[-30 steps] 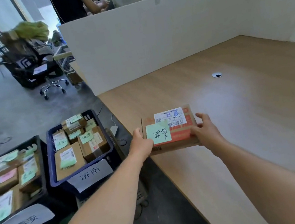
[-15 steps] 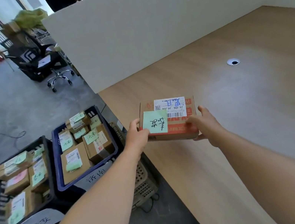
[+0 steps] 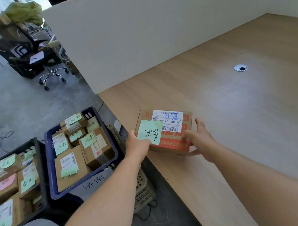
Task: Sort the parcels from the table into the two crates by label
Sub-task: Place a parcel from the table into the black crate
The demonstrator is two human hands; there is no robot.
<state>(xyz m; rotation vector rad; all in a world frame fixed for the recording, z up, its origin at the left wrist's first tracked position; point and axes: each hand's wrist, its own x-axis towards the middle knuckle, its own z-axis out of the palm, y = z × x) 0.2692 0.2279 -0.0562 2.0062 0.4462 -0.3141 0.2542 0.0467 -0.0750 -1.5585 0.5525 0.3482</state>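
A wooden table [image 3: 245, 126] fills the frame's right. At lower left, a black crate [image 3: 39, 162] and a blue crate [image 3: 48, 161] sit packed with boxes. At centre, by the table's edge, a left hand [image 3: 136, 144] and a right hand [image 3: 200, 137] clasp a parcel [image 3: 171, 145] by its opposite sides, with a green note [image 3: 150, 132] on top.

Left hand [image 3: 137, 146] and right hand [image 3: 199, 137] grip a parcel [image 3: 168, 129] over the table [image 3: 243, 116] edge, right of 2 crates [image 3: 80, 152].
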